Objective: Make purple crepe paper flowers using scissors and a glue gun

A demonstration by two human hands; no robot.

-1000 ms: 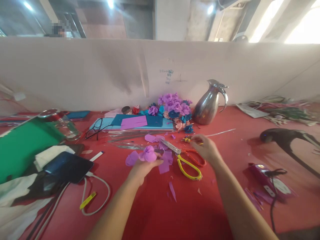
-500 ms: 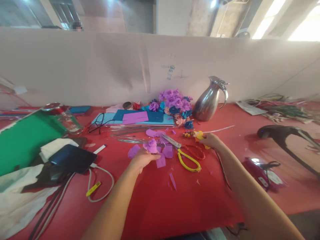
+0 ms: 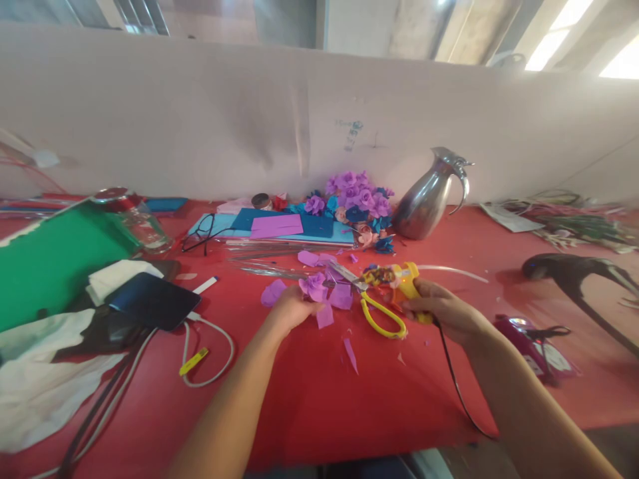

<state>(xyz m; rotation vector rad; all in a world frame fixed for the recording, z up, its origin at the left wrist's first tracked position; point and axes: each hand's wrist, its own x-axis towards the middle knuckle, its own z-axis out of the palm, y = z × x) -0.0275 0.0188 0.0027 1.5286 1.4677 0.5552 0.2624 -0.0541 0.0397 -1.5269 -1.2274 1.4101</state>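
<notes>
Between the fingers of my left hand [image 3: 290, 311] is a purple paper flower [image 3: 313, 286], held just above the table. My right hand [image 3: 449, 307] grips the handle of a yellow glue gun [image 3: 408, 283], its nozzle pointing left and a clear glue stick [image 3: 456, 269] coming out of its back. A black cord hangs from the gun. Under and left of the gun lie scissors [image 3: 383, 318] with yellow handles, blades partly over loose purple paper petals [image 3: 341, 297]. A narrow purple paper scrap [image 3: 351, 356] rests nearer to me.
Behind are finished purple paper flowers [image 3: 357, 193], a steel jug [image 3: 432, 193], sheets of coloured paper [image 3: 277, 226] and eyeglasses [image 3: 204, 233]. At left are a phone [image 3: 154, 301], a white cable [image 3: 232, 346] and a glass jar [image 3: 144, 223]. A magenta device [image 3: 532, 349] stands at right.
My right hand has lifted the glue gun off the table and brought it nearer, handle now in its grip. The left hand still holds the flower. The view has shifted slightly.
</notes>
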